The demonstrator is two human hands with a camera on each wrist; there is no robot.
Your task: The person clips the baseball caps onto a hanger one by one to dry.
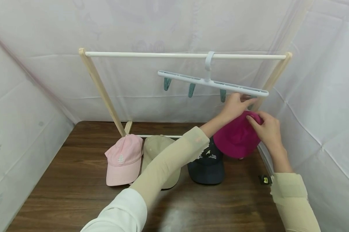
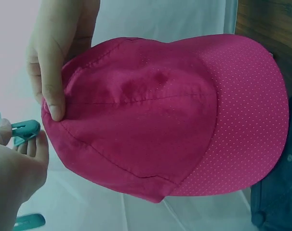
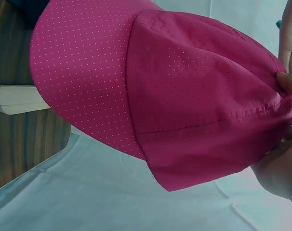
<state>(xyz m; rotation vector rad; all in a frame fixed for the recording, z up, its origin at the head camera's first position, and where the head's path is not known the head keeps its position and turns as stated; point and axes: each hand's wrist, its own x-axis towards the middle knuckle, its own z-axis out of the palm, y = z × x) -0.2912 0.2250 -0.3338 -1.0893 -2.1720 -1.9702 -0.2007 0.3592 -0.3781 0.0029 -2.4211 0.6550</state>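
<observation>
A magenta baseball cap (image 1: 235,137) with a dotted brim hangs brim-down from my right hand (image 1: 268,130), which pinches its crown between thumb and fingers. Just above the crown, my left hand (image 1: 236,104) holds a teal clip (image 2: 25,129) between thumb and fingers, close to the pinched cloth. That clip is at the right end of a pale blue hanger (image 1: 212,83), mostly hidden by the hand in the head view. The hanger tilts down to the right, hooked over a white rod (image 1: 151,54). Seen from the right wrist, the cap (image 3: 194,96) fills most of the view.
Other teal clips (image 1: 191,90) dangle along the hanger. On the brown table (image 1: 64,180) lie a pink cap (image 1: 125,158), a beige cap (image 1: 155,146) partly behind my left sleeve, and a black cap (image 1: 207,170). Wooden legs (image 1: 103,93) support the rod; white cloth surrounds everything.
</observation>
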